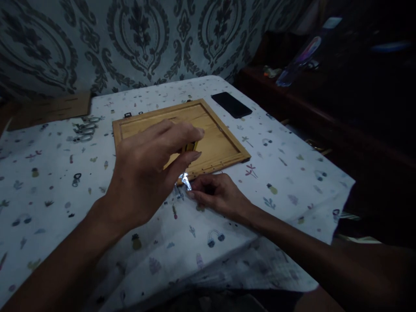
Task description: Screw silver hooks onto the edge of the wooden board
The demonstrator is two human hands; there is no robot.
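Observation:
A framed wooden panel (204, 125) lies on the table, with small dark fittings along its far edge and dark dots like holes along its near edge. My left hand (146, 160) is over the panel's near left part, thumb and fingers closed around a yellow-and-black object (191, 147). Most of that object is hidden, so its kind is unclear. At the near edge of the panel, my right hand (221, 193) pinches a small shiny metal fitting (186, 181), which gleams brightly. Its exact shape is lost in the glare.
Several loose metal pieces (86, 128) lie to the left, near a flat brown cardboard piece (52, 112). A black phone (231, 105) rests beyond the panel on the patterned tablecloth (253, 242). A clear bottle (299, 60) stands on dark furniture at right.

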